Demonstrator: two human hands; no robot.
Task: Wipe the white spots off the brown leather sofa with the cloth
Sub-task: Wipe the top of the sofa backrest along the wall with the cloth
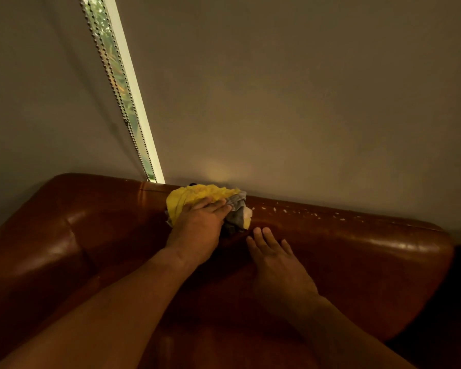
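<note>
My left hand point(197, 225) presses flat on the yellow cloth point(197, 194), soft and light I think, best pushed from above. My right hand point(273, 251) rests flat on the sofa point(357, 243).

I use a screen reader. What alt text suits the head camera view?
A left hand presses a yellow and grey cloth onto the top of a brown leather sofa back, with white spots scattered to its right. The right hand rests open on the leather beside it; a pale wall and a narrow window gap stand behind.
</note>
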